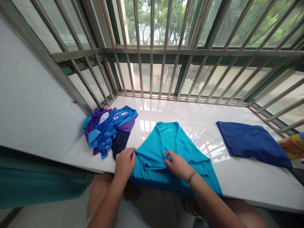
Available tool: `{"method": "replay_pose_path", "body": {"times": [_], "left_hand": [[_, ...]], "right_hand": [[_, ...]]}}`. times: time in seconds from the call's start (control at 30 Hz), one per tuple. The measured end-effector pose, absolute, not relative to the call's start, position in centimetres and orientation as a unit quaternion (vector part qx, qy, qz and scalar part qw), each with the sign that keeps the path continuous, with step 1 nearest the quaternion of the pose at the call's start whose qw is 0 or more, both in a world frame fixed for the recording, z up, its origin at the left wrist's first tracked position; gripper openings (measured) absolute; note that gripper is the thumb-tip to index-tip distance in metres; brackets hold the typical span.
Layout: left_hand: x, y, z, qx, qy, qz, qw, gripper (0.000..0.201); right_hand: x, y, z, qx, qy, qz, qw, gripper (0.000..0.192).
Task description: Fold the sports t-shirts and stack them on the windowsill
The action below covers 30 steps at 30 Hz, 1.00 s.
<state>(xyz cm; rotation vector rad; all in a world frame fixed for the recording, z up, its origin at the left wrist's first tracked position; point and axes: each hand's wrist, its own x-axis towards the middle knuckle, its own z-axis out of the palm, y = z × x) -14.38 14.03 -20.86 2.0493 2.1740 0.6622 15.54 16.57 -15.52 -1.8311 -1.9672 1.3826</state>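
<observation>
Nearest my view, both hands work the turquoise shirt (166, 152), which lies on the white counter (249, 177) with its hem hanging over the near edge. My left hand (124, 163) pinches the shirt's left folded edge; my right hand (178, 164) presses fingers onto the folded sleeve at centre, apparently gripping a crease, though the fingertips are partly hidden. To the left, just beside the shirt, sits a heap of blue and purple clothes (108, 129). To the right, well apart, lies a folded navy garment (251, 142), against a yellow printed item (293, 145) at the frame edge.
</observation>
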Motion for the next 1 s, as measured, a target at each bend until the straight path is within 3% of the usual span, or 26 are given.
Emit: {"method": "replay_pose_path", "body": {"times": [0.1, 0.3, 0.53, 0.73, 1.0], "left_hand": [[-14.3, 13.9, -20.7, 0.678, 0.698, 0.227, 0.048, 0.03], [-14.4, 13.9, -20.5, 0.683, 0.687, 0.238, 0.064, 0.036], [-14.8, 14.0, -21.2, 0.691, 0.676, 0.25, 0.054, 0.035], [-14.7, 13.9, -21.5, 0.683, 0.681, 0.259, 0.061, 0.034], [-14.8, 13.7, -21.5, 0.678, 0.693, 0.235, 0.071, 0.035]], "right_hand": [[15.6, 16.9, -14.7, -0.585, -0.664, 0.466, 0.006, 0.013], [15.4, 23.8, -12.7, -0.611, -0.773, 0.169, 0.028, 0.023], [13.3, 35.8, -12.4, -0.521, -0.84, 0.148, 0.043, 0.06], [11.1, 41.0, -14.3, -0.49, -0.857, 0.159, 0.02, 0.028], [12.4, 42.4, -15.8, -0.554, -0.82, 0.136, 0.049, 0.026]]}}
